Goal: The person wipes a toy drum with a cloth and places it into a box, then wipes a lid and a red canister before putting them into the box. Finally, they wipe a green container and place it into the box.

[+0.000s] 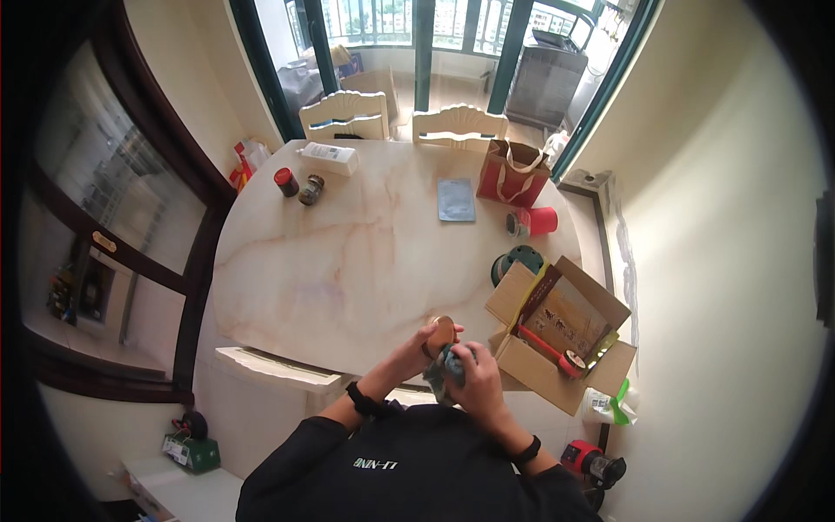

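Close to my body at the table's near edge, my left hand grips a round, copper-coloured object, perhaps a lid or the top of a jar. Its lower part is hidden by my hands. Bunched in my right hand is a grey-green cloth, pressed up against the near side of the round object. Just right of my hands stands an open cardboard box with its flaps spread. Inside it are a brown printed package and a red-handled tool or tape roll.
On the marble-patterned table are a white bottle lying down, a red-lidded jar, a spice jar, a blue-grey packet, a red paper bag, a red cup and a dark green pot. Chairs stand beyond.
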### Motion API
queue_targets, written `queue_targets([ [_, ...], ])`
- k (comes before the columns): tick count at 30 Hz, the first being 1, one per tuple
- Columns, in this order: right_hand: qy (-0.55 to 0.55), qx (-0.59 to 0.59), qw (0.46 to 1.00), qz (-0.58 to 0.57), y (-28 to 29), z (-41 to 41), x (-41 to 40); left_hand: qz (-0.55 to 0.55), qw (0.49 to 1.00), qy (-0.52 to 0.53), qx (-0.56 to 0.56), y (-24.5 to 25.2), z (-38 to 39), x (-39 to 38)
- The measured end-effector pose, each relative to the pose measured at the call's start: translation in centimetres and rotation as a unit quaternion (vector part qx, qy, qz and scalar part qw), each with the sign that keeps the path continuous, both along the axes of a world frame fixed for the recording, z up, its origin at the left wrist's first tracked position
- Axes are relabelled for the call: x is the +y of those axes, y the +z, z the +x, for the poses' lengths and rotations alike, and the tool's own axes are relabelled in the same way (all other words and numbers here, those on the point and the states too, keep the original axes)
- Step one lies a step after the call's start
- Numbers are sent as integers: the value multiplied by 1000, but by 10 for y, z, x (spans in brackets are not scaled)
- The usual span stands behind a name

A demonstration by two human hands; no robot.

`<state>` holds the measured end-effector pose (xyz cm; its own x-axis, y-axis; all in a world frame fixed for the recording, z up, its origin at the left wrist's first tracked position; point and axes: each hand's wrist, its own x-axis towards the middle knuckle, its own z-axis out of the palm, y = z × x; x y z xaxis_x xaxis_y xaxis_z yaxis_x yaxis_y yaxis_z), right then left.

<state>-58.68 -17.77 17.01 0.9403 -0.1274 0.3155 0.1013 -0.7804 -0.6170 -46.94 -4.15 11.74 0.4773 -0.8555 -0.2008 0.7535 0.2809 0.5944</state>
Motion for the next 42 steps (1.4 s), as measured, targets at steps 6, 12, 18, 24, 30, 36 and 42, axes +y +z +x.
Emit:
queue_targets([
  [6, -47, 62, 981, 180, -10, 4, -9, 4, 1000, -18, 12, 8, 3, 2],
  [12, -63, 107, 969, 214, -10, 7, -9, 47, 999, 10, -2, 6, 13, 12],
  [18, -50, 130, 969, 203, -12, 17, -4, 82, 997, 1, 1, -7, 18, 20],
  [24, 81, 253, 960, 85, -55, 19, -16, 154, 984, 90, 12, -53, 51, 19],
  [30, 37, 378, 924, -53, -127, 7, -47, 200, 976, 86, -21, -104, 101, 12],
  [36, 83, 216, 972, -29, -184, -16, -79, 365, 901, 148, -183, -170, 148, 8],
  [42, 90, 130, 986, -44, -194, -16, -78, 442, 778, 147, -422, -188, 167, 3],
])
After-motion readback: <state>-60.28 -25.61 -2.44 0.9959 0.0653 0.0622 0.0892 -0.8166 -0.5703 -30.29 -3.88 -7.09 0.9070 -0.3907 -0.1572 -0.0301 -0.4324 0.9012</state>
